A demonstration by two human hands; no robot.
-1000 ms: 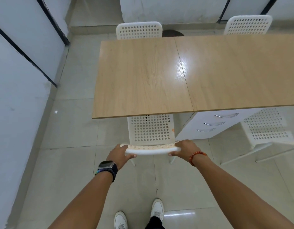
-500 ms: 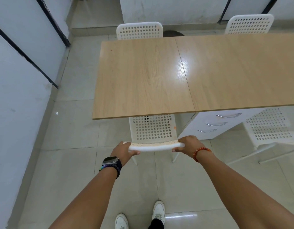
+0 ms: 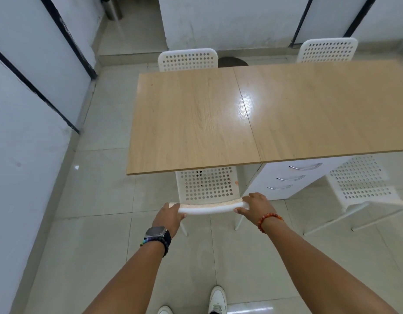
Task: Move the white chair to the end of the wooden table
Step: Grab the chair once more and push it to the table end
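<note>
Both arms reach straight forward and down from the bottom of the view, with two white shoes [image 3: 217, 300] on the tiled floor [image 3: 105, 245] below them. The left hand [image 3: 168, 217], a dark watch [image 3: 157, 234] on its wrist, is curled over the left end of the chair's top rail, fingers wrapped over the far edge. The right hand [image 3: 256, 205], a red bead bracelet [image 3: 269, 219] on its wrist, clasps the right end of the same rail, thumb on the near side. The white chair [image 3: 207, 184] stands just beyond the hands, its back toward the person and its perforated seat pointing away, the front part tucked under the near edge of the bench [image 3: 218, 121]. The rail runs crosswise between the hands, parallel to that edge. Right of the right hand, white drawers [image 3: 289, 180] sit under the bench, with another white chair [image 3: 363, 184] further right. Two more chairs [image 3: 188, 60] stand at the far side.
</note>
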